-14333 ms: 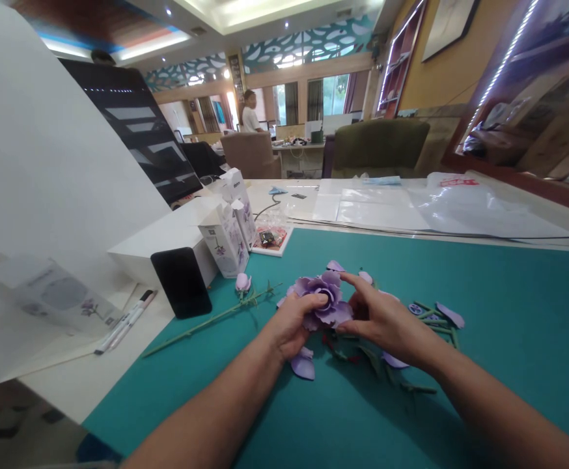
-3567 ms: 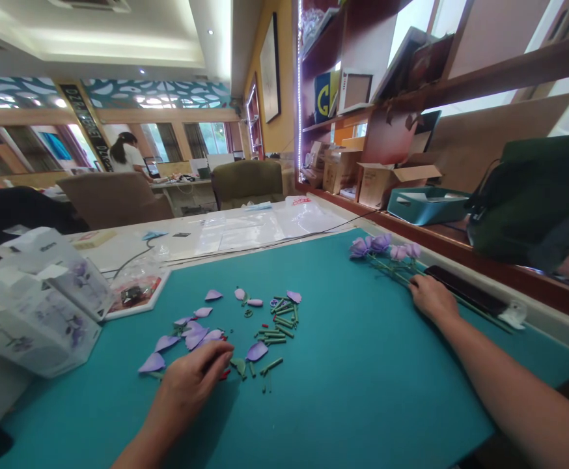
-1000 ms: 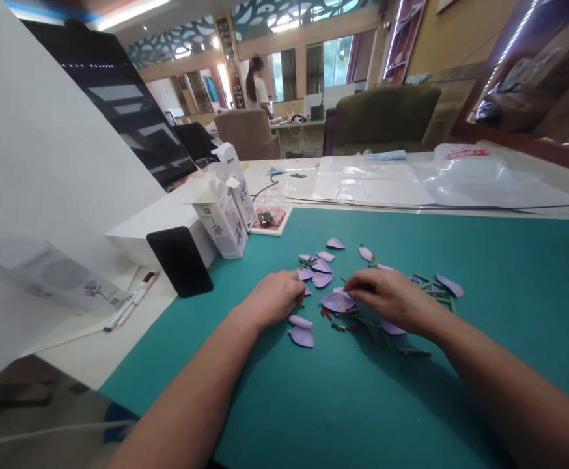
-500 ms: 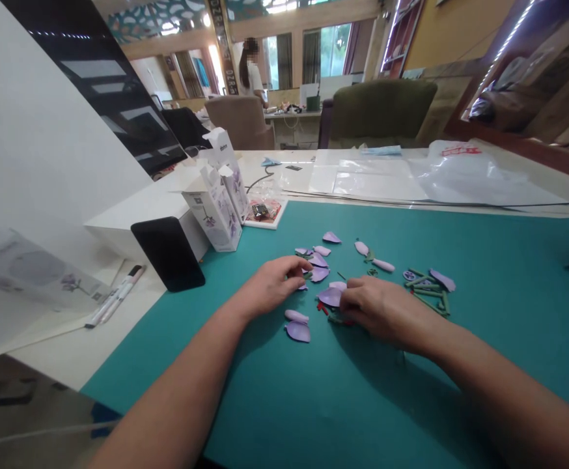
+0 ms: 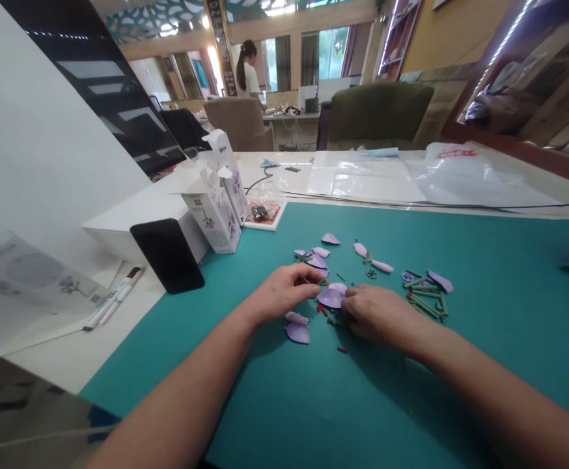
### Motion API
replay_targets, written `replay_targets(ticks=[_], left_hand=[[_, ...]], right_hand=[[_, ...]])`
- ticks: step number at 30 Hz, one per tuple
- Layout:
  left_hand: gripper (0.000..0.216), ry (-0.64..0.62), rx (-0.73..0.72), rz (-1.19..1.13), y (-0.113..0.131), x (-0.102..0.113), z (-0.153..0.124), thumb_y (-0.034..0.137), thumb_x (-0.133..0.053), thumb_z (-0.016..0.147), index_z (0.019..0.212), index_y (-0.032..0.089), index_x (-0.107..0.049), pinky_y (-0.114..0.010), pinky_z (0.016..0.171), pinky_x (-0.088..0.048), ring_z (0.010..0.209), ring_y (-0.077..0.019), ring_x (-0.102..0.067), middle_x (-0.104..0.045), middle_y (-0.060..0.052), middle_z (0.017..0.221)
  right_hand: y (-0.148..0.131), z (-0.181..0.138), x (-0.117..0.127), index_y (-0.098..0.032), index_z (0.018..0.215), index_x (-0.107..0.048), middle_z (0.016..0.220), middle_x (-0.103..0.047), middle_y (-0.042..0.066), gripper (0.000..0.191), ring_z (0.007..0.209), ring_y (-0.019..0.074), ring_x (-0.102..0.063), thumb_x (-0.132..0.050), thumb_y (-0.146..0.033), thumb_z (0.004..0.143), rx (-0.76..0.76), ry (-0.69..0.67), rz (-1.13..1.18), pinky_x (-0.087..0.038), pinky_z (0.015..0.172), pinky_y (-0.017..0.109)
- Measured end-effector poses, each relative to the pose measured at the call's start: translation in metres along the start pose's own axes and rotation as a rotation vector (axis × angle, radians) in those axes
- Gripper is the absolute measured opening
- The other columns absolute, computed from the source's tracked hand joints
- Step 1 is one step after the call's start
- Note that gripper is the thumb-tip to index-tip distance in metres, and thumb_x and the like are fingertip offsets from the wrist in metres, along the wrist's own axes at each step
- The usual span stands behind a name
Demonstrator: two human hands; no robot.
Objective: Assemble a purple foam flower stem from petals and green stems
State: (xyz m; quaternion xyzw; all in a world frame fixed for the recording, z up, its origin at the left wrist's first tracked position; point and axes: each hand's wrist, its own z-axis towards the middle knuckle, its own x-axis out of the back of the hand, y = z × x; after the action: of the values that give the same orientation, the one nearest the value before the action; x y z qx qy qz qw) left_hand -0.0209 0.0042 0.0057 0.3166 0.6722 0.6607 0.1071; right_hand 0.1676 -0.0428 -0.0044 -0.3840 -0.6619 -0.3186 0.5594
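Note:
My left hand (image 5: 289,290) pinches a small green piece (image 5: 322,282) between thumb and fingers, just left of a curved purple petal (image 5: 331,299). My right hand (image 5: 375,312) is closed, its fingertips at the petal's right edge. What those fingers hold, if anything, is hidden. Small red pieces (image 5: 321,309) and green bits (image 5: 334,321) lie below the petal. A lone red piece (image 5: 342,350) rests nearer to me. Under my left hand lie a pale pink bud-shaped piece (image 5: 296,318) and another purple petal (image 5: 298,333).
Green stem pieces (image 5: 426,292) are piled on the green mat (image 5: 499,273) at right. Pale buds (image 5: 381,266) lie farther back. A black tablet-like panel (image 5: 167,254), white printed boxes (image 5: 215,218) and pens (image 5: 113,299) stand or lie left. A person (image 5: 248,77) stands far off.
My left hand has moved right with the green piece, toward the petal. A red piece now lies apart below my right hand, and another red piece shows by the stem pile.

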Motion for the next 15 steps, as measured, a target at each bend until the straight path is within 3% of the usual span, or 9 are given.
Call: replay_targets(ticks=[4, 10, 13, 15], left_hand=[[0.011, -0.009, 0.042, -0.125, 0.003, -0.001, -0.001, 0.013, -0.059, 0.072, 0.083, 0.012, -0.061, -0.027, 0.074, -0.046, 0.071, -0.0106, -0.056, -0.062, -0.002, 0.079], [0.006, -0.042, 0.01, -0.132, 0.004, -0.003, -0.002, 0.014, -0.059, 0.074, 0.08, 0.013, -0.061, -0.025, 0.068, -0.045, 0.066, -0.009, -0.054, -0.06, 0.0, 0.072], [0.008, -0.041, -0.007, -0.108, 0.003, -0.005, -0.002, 0.015, -0.058, 0.075, 0.083, 0.013, -0.06, -0.023, 0.064, -0.045, 0.067, -0.0097, -0.056, -0.06, -0.001, 0.074], [0.008, -0.047, -0.012, -0.098, 0.004, -0.007, -0.003, 0.016, -0.058, 0.076, 0.084, 0.014, -0.06, -0.023, 0.063, -0.046, 0.067, -0.0104, -0.058, -0.06, -0.001, 0.075]], right_hand=[[0.003, -0.004, 0.009, -0.017, 0.072, -0.064, 0.078, -0.067, 0.008, 0.016, 0.069, 0.0175, -0.057, -0.05, -0.009, 0.073, -0.058, 0.1, 0.134, -0.033, 0.056, 0.026], [0.009, -0.005, 0.02, -0.02, 0.074, -0.057, 0.064, -0.059, -0.002, 0.005, 0.056, 0.0114, -0.049, -0.052, -0.02, 0.073, -0.129, 0.317, 0.809, -0.036, 0.051, 0.023], [0.01, -0.002, 0.019, -0.019, 0.086, -0.063, 0.072, -0.064, 0.001, 0.018, 0.063, 0.0141, -0.055, -0.055, -0.031, 0.075, -0.11, 0.41, 1.079, -0.043, 0.056, 0.026], [0.009, -0.001, 0.019, -0.018, 0.084, -0.066, 0.076, -0.067, 0.003, 0.021, 0.068, 0.0159, -0.057, -0.06, -0.036, 0.074, -0.126, 0.449, 1.172, -0.045, 0.062, 0.029]])
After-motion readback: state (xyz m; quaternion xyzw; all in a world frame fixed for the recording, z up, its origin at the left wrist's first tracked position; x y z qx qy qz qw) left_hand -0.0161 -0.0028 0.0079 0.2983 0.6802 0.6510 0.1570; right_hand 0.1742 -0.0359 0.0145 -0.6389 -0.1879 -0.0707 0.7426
